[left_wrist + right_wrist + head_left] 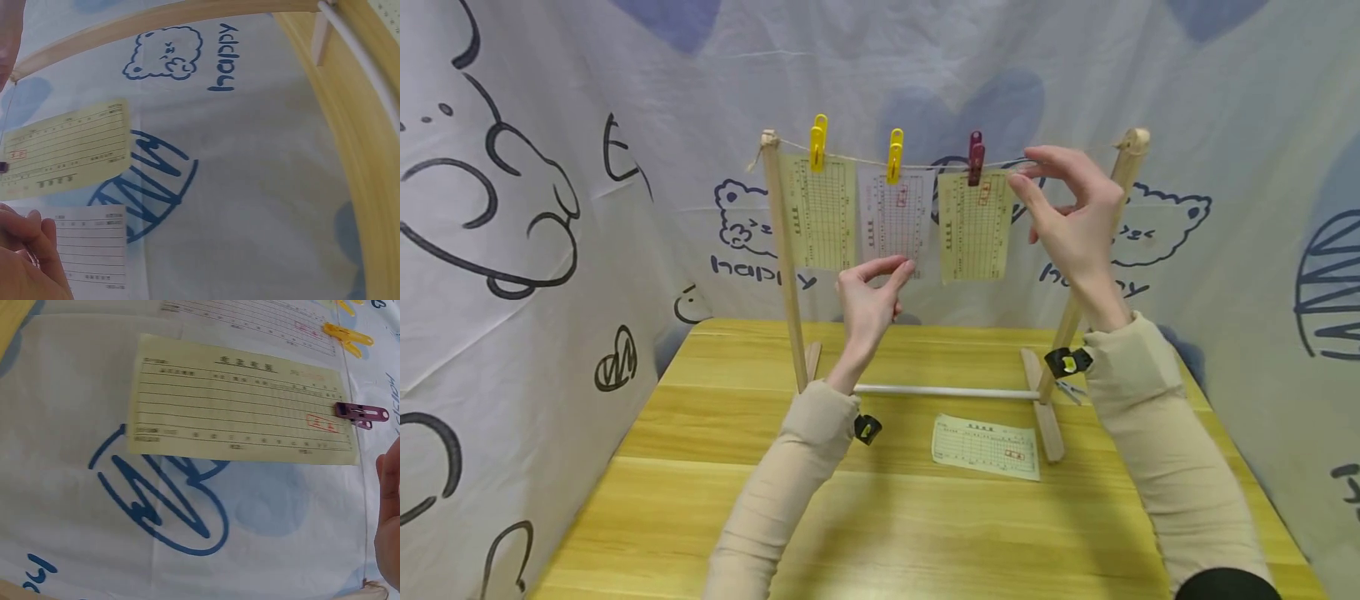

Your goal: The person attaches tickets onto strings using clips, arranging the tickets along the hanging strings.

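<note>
A wooden rack (pixel 784 267) carries a string (pixel 857 160) with three pegged slips. A yellow peg (pixel 817 142) holds a yellow slip (pixel 823 212). Another yellow peg (pixel 895 156) holds a white slip (pixel 891 212). A dark red peg (pixel 975 157) holds a second yellow slip (pixel 973 225). My left hand (pixel 904 271) is raised to the white slip's lower edge, thumb and forefinger pinched together there. My right hand (pixel 1024 169) is up at the string just right of the dark red peg, fingers spread and holding nothing.
One more slip (pixel 986 446) lies flat on the yellow wooden table (pixel 700 467), in front of the rack's white crossbar (pixel 947 391). A printed cloth backdrop (pixel 550 208) closes in the back and both sides. Small clips (pixel 1067 390) lie by the rack's right foot.
</note>
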A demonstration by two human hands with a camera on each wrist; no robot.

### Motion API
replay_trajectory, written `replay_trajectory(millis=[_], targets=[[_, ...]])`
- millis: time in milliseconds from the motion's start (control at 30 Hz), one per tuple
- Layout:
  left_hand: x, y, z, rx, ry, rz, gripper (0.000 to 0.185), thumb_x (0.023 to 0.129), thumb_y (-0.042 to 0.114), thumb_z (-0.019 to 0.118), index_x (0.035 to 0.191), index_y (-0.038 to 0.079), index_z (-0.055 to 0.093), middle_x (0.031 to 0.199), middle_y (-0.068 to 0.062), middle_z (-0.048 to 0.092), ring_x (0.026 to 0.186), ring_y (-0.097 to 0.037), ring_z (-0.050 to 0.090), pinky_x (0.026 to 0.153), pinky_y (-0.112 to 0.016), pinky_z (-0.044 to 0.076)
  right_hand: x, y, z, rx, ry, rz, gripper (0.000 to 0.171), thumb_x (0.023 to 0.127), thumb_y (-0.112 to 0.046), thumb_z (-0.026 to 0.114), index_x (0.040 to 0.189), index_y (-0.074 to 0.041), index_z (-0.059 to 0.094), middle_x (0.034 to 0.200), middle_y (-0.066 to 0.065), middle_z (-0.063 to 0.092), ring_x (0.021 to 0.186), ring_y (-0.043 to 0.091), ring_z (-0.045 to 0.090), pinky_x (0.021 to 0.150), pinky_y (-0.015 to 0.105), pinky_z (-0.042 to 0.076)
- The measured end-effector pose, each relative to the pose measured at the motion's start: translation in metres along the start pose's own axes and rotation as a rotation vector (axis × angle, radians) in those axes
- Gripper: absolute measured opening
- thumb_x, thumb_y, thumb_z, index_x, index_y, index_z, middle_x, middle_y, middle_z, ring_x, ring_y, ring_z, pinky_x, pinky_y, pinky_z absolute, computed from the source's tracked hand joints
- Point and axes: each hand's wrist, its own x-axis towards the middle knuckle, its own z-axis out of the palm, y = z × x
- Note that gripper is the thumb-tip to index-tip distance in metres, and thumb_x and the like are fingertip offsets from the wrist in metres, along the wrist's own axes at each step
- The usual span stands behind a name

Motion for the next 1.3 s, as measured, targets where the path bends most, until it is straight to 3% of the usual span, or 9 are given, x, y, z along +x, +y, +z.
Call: replay_trajectory(millis=[267,667,800,967,1133,1300], targets=[[-0.010,-0.017,-0.004,0.026,0.000,-0.011,0.020,0.091,0.016,0.076,0.105,0.001,0.077,0.102,-0.019,0.076,0.038,-0.009,0.052,0.037,-0.018,0.042,-0.032,0.014,-0.005,0.106,0.091,0.026,0.024,0.089,0.004,0.072,0.112,0.008,0.070,0.103,-0.012,0.070,0.085,0.002,0.065,0.045,0.012,0.046],[-0.027,-0.047,-0.007,0.038,-0.027,-0.047,0.017,0.090,0.013,0.076,0.103,0.001,0.078,0.101,-0.021,0.076,0.038,-0.009,0.053,0.038,-0.018,0.046,-0.087,0.045,-0.028,0.094,0.144,0.059,0.021,0.089,0.008,0.070,0.109,0.013,0.068,0.100,-0.016,0.071,0.079,-0.001,0.065,0.050,0.010,0.048],[-0.031,-0.058,-0.007,0.049,-0.044,-0.060,0.019,0.090,0.013,0.077,0.104,0.001,0.077,0.102,-0.021,0.076,0.040,-0.009,0.055,0.041,-0.021,0.050,-0.109,0.058,-0.036,0.122,0.161,0.105,0.020,0.089,0.008,0.069,0.109,0.014,0.067,0.098,-0.013,0.071,0.068,0.000,0.062,0.048,0.011,0.048],[-0.038,-0.073,-0.007,0.069,-0.058,-0.056,0.021,0.091,0.014,0.076,0.106,0.000,0.077,0.102,-0.022,0.076,0.042,-0.005,0.056,0.046,-0.024,0.054,-0.134,0.072,-0.044,0.116,0.208,0.180,0.021,0.090,0.008,0.068,0.109,0.017,0.066,0.093,-0.015,0.071,0.071,0.000,0.063,0.048,0.011,0.047],[-0.052,-0.094,-0.006,0.067,-0.068,-0.091,0.020,0.090,0.014,0.076,0.105,0.000,0.077,0.098,-0.024,0.077,0.053,-0.011,0.067,0.051,-0.020,0.057,-0.160,0.090,-0.052,0.183,0.271,0.274,0.024,0.090,0.008,0.068,0.109,0.022,0.063,0.086,-0.011,0.073,0.070,0.002,0.065,0.044,0.012,0.047],[-0.069,-0.116,-0.002,0.117,-0.080,-0.111,0.023,0.089,0.016,0.078,0.106,0.001,0.077,0.100,-0.020,0.077,0.081,-0.030,0.077,0.069,-0.023,0.062,-0.189,0.111,-0.061,0.256,0.336,0.331,0.027,0.089,0.010,0.067,0.107,0.028,0.059,0.081,-0.006,0.073,0.065,0.003,0.066,0.041,0.014,0.046]])
